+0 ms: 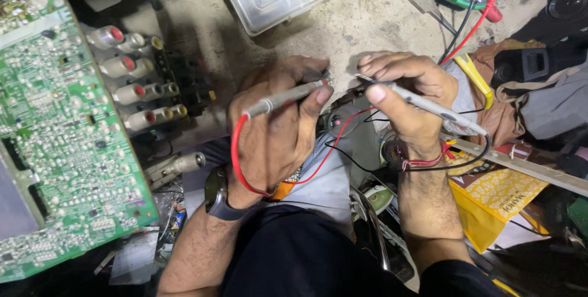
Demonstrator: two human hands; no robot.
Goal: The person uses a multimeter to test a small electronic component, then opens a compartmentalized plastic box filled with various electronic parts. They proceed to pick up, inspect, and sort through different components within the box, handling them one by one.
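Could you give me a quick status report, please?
Left hand grips red-lead probe. Right hand grips black-lead probe. Tips nearly meet. Circuit board lies left, apart.

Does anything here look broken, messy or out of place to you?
Yes, the bench is cluttered. A bare green circuit board lies out of any casing at the left. The left hand and right hand each hold a probe over a small part among loose wires. Nothing looks spilled or burnt.

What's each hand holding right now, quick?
Left hand: closed on the probe with the red lead, tip pointing right.
Right hand: closed on the probe with the black lead, tip pointing left toward the other.
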